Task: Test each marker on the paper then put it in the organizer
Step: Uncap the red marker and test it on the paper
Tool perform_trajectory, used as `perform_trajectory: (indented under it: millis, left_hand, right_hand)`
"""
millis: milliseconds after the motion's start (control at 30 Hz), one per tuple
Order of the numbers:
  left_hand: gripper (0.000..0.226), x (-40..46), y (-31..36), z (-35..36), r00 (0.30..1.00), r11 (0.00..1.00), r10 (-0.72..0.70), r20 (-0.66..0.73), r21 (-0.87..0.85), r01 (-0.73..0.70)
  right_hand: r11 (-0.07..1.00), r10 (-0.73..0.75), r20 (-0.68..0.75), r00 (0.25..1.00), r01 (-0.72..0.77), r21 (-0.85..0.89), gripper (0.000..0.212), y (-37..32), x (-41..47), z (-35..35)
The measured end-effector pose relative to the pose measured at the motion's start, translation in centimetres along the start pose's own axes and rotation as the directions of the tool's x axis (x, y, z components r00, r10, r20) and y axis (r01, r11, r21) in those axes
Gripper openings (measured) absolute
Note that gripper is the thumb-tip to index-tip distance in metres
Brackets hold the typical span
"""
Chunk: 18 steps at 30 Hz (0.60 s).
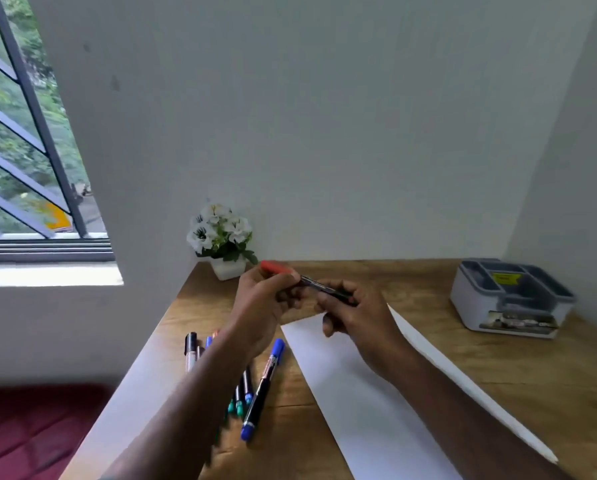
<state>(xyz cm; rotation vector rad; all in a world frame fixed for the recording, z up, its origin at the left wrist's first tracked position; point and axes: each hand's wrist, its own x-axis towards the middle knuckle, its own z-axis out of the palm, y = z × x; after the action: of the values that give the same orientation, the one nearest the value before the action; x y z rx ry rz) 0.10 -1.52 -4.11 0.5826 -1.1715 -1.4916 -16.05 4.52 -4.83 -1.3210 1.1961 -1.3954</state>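
Observation:
Both hands hold one red-capped marker (311, 283) above the far end of the white paper (352, 393). My left hand (266, 299) grips its red cap end, and my right hand (352, 315) grips the dark barrel. Several other markers lie on the wooden table left of the paper, partly under my left forearm: a blue-capped one (263, 386), thinner green and blue ones (241, 398) and a black-capped one (190, 349). The grey organizer (477, 292), with open compartments on top, stands at the far right of the table.
A small pot of white flowers (221, 240) stands in the table's far left corner against the wall. A barred window (27, 150) is on the left. The table's left edge (130, 386) drops to a dark red surface (30, 431) below.

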Motion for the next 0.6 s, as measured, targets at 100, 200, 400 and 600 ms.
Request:
perform_trajectory:
  millis: [100, 200, 400, 600]
  left_hand:
    - [0.01, -0.1, 0.0, 0.1, 0.993, 0.994, 0.014, 0.118, 0.105, -0.027]
    - [0.004, -0.5, 0.6, -0.2, 0.983, 0.981, -0.013, 0.184, 0.191, -0.022]
    - [0.008, -0.9, 0.4, 0.0, 0.955, 0.823, 0.027, 0.295, 0.536, -0.188]
    - [0.021, -1.1, -0.7, 0.8, 0.884, 0.523, 0.027, 0.466, 0.747, -0.41]
  right_hand:
    - [0.97, -0.015, 0.006, 1.0, 0.013, 0.241, 0.017, 0.3, 0.0, -0.9]
    - [0.898, -0.047, -0.018, 0.999, 0.051, 0.436, 0.017, -0.1, 0.1, -1.7]
    - [0.909, -0.054, -0.043, 0.998, 0.067, 0.41, 0.017, -0.1, 0.2, -1.5]
    - [0.993, -0.094, -0.169, 0.981, 0.104, 0.048, 0.037, 1.0, 0.2, -0.6]
